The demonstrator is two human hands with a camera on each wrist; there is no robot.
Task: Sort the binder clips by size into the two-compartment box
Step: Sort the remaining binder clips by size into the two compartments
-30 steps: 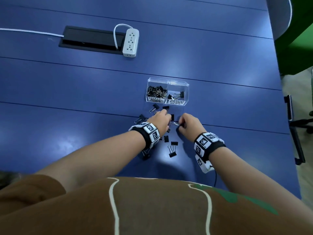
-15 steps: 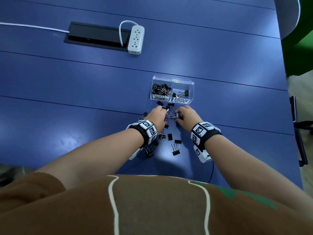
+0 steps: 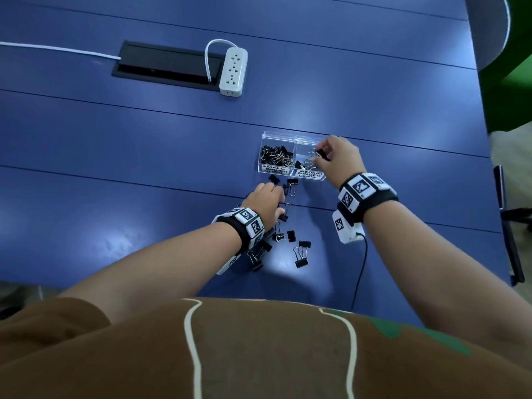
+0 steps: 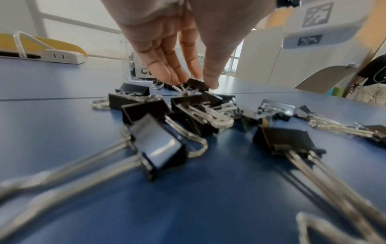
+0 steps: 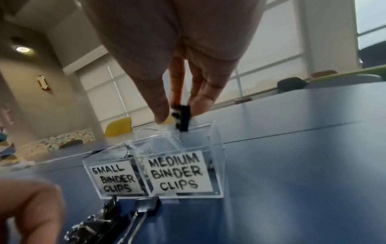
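Note:
The clear two-compartment box (image 3: 292, 139) (image 5: 217, 148) stands on the blue table. Its left side, labelled small, holds many small clips; its right side, labelled medium, holds a few. My right hand (image 3: 318, 154) (image 5: 179, 113) hovers over the medium compartment, thumb and fingers pinching a black binder clip (image 5: 183, 118). My left hand (image 3: 277, 194) (image 4: 200, 80) reaches down into the loose clips (image 3: 302, 253) (image 4: 154, 143) in front of the box. Its fingertips pinch a small black clip (image 4: 197, 85) lying on the table.
A white power strip (image 3: 233, 72) and a black cable hatch (image 3: 167, 64) lie at the far left. The table's right edge (image 3: 489, 197) has a chair beside it. A black cable (image 3: 359, 272) trails from my right wrist towards my body.
My right hand has lifted from the pile and moved forward and right, carrying a clip over the medium compartment. My left hand has stayed low at the pile.

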